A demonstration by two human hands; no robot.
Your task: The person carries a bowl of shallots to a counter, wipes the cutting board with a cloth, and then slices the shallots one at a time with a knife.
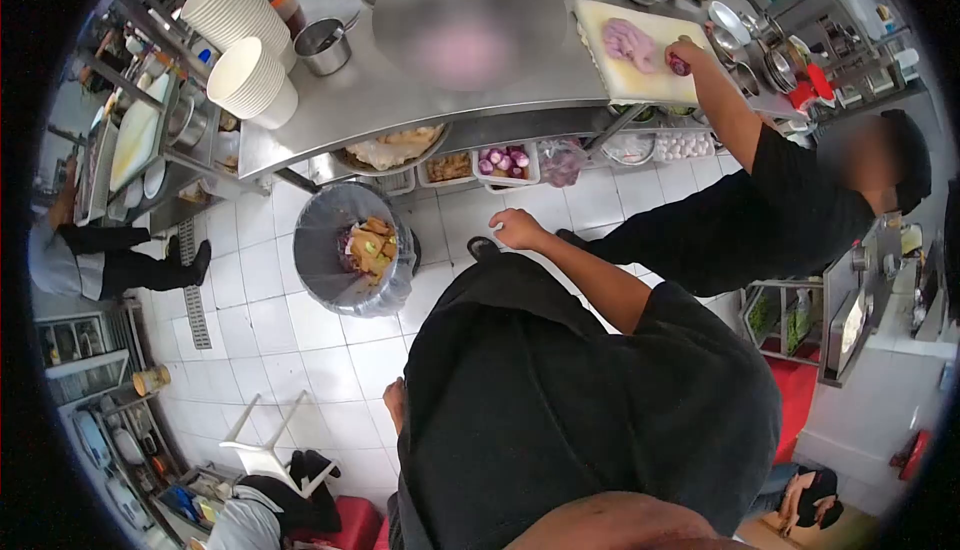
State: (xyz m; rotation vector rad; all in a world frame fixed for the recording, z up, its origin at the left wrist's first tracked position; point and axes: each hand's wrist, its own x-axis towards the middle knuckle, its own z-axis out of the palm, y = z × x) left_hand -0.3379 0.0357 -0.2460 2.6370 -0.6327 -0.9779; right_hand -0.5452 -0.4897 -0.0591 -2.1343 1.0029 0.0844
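My right hand (515,229) hangs in front of my body with its fingers curled in and nothing visible in them. Nearest to it are the metal counter's lower shelf and a white container of red onions (503,163). Only a part of my left hand (393,405) shows beside my dark clothing; its fingers are mostly hidden. On the floor to the left of my right hand stands a bin (312,255) lined with a clear bag, with food scraps (371,250) inside.
A co-worker's hand (684,50) grips a dark red item by pale pink meat (628,44) on a cutting board (590,30). Stacked white tubs (250,75) and a metal pot (322,47) stand on the steel counter (400,105). A white chair (262,458) is lower left.
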